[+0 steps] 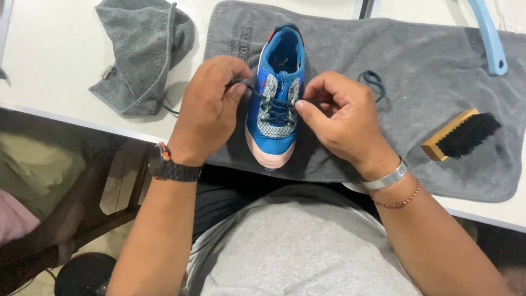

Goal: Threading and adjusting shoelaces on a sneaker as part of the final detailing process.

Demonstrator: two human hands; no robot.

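Observation:
A small blue shoe (278, 82) with a pale pink toe cap and grey mesh sides lies toe toward me on a spread grey towel (416, 71). A dark shoelace (276, 109) crosses its eyelets. My left hand (211, 107) pinches the lace's left end beside the shoe. On the shoe's right side, my right hand (342, 118) pinches the other end of the lace between thumb and forefinger. A loose coil of dark lace (373, 81) rests on the towel just beyond my right hand.
A wooden brush with black bristles (460, 134) lies on the towel at the right. A crumpled grey cloth (143, 49) sits on the white table at the left. A light blue handle (489, 35) reaches in from the top right. The table edge runs near my lap.

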